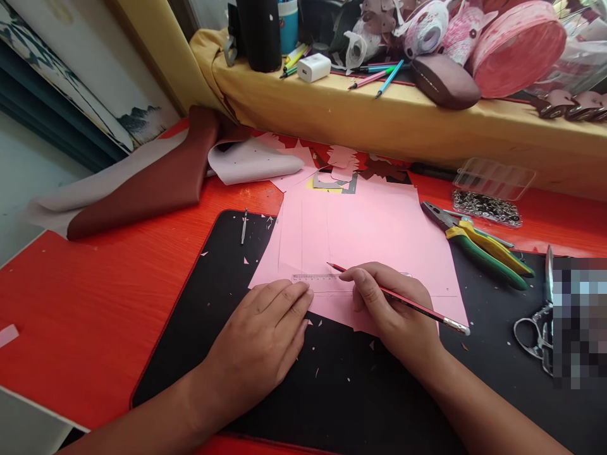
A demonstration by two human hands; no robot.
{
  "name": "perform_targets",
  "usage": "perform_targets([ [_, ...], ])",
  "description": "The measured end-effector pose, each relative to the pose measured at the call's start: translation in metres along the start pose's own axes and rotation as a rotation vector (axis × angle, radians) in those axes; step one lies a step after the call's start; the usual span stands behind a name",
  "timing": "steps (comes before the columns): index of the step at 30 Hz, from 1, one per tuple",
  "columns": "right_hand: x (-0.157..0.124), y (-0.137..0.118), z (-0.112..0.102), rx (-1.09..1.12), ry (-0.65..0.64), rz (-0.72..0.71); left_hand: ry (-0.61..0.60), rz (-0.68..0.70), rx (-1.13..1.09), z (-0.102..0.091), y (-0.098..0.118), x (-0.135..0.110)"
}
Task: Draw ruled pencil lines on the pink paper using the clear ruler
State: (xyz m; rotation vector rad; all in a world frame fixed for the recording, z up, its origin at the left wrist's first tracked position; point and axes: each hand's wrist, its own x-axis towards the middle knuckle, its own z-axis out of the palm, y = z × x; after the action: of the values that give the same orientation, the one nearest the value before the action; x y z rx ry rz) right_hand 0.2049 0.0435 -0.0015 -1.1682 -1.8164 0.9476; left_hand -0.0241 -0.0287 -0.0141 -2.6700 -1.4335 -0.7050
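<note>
A large pink sheet (360,227) with faint ruled pencil lines lies on the black mat. Across its lower part is a clear ruler (315,278), its right portion partly hidden by my right hand. My left hand (265,335) lies flat with fingers extended, fingertips pressing at the ruler's left end and the sheet's lower edge. In my right hand (389,303) is a red and black pencil (417,308) with a white eraser end. Its tip points left, just above the ruler; whether it touches the sheet I cannot tell.
Green and yellow pliers (488,249), scissors (535,328) and a clear box of small metal parts (488,202) stand right. Rolled brown material (152,183) lies left. A small metal tool (244,226) and scraps dot the black mat (341,392). A cluttered yellow ledge (332,114) runs behind.
</note>
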Motion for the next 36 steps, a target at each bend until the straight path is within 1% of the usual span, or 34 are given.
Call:
perform_targets([
  [7, 0.0012, -0.0029, -0.0003, 0.003, -0.005, 0.007, 0.002, -0.011, -0.012, -0.0002, 0.0, 0.0],
  [16, 0.0003, -0.0016, 0.001, 0.005, -0.007, -0.002, -0.031, -0.014, -0.003, 0.0002, 0.0, -0.0003],
  [36, 0.0008, -0.003, -0.0008, -0.004, -0.018, 0.024, -0.016, -0.024, 0.0, 0.0004, 0.0002, -0.0008],
])
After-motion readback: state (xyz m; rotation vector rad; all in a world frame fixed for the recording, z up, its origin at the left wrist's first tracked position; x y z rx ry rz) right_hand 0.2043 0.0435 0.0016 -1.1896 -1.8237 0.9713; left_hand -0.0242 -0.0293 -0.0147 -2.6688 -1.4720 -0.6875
